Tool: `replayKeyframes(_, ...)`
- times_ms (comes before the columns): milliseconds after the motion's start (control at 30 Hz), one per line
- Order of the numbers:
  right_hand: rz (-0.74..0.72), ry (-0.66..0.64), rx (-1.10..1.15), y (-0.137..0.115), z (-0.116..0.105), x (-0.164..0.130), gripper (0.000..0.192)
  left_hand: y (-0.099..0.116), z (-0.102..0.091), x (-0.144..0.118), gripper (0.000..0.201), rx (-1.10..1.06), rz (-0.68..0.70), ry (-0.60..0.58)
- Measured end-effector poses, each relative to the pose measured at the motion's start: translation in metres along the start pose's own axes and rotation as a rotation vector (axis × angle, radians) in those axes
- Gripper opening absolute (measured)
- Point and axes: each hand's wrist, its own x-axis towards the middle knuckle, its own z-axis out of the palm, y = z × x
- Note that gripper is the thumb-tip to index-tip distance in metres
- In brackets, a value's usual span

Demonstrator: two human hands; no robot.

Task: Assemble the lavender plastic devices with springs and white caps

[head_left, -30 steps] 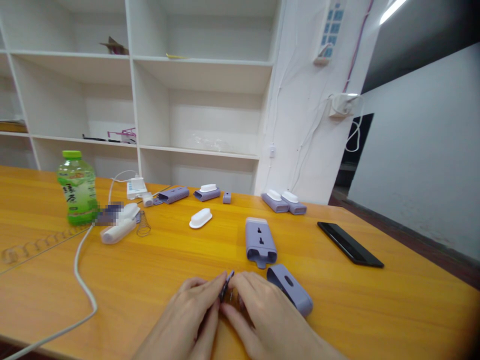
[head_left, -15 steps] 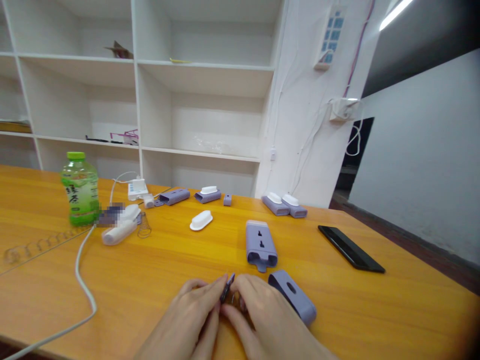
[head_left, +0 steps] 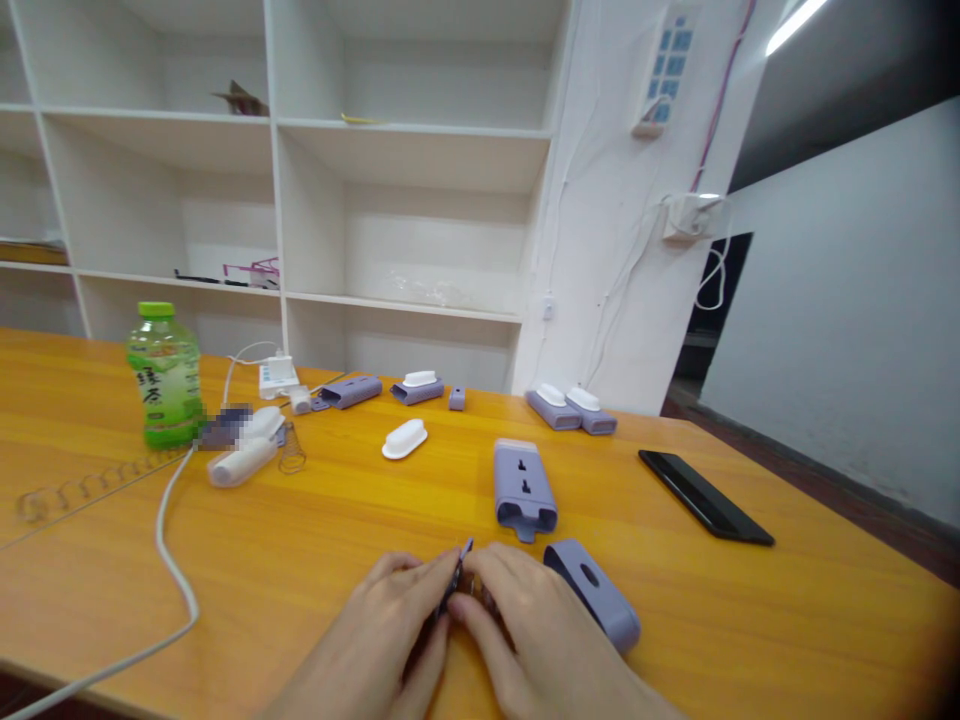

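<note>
My left hand [head_left: 390, 615] is closed near the front of the table, pinching a small thin purple-and-dark piece [head_left: 456, 578] between thumb and fingers. Close against it, my right hand [head_left: 534, 615] has its fingers curled in, with thumb and index at the same spot. What the right fingers grip is mostly hidden behind them. A purple oval sleeve with a hole [head_left: 600, 598] lies beside my right hand. Beyond the hands rests a purple housing with two keyhole slots [head_left: 523, 484], its open end facing me. A white oval cap [head_left: 405, 439] lies farther back.
At the left stand a green bottle [head_left: 166, 380], a clear-white tube [head_left: 244, 462], a loose wire coil [head_left: 292, 455] and a white cable [head_left: 176, 570]. More purple housings [head_left: 351, 391] line the back. A black tablet-like slab [head_left: 701, 497] lies at right, and shelves [head_left: 442, 240] rise behind.
The fingers have shifted slightly around the small piece, and both hands stay together. The whole view has moved a little; the things on the table have kept their places.
</note>
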Motion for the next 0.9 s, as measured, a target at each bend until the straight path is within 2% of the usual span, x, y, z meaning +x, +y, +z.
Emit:
replayKeyframes(167, -0.019, -0.023, -0.061, 0.000, 0.002, 0.001, 0.015, -0.004, 0.004, 0.002, 0.033, 0.018, -0.030, -0.026)
replayKeyframes(433, -0.042, 0.001, -0.117, -0.003, 0.003, 0.000, 0.017, -0.007, 0.008, 0.003, 0.026, 0.061, -0.214, -0.076)
replayKeyframes(600, -0.054, 0.066, -0.159, -0.008, 0.000, 0.000, 0.012, -0.004, 0.002, 0.003, 0.025, 0.029, -0.291, -0.089)
replayKeyframes(733, -0.091, 0.132, -0.297, -0.011, 0.001, 0.000, 0.006, -0.007, 0.001, 0.002, 0.024, -0.002, -0.311, -0.088)
replayKeyframes(833, -0.112, 0.185, -0.376, -0.016, -0.007, 0.000, 0.009, -0.011, -0.001, 0.003, 0.024, -0.028, -0.302, -0.088)
replayKeyframes(900, -0.144, 0.201, -0.367, -0.019, -0.021, -0.001, 0.013, -0.013, -0.003, 0.003, 0.025, -0.045, -0.282, -0.076)
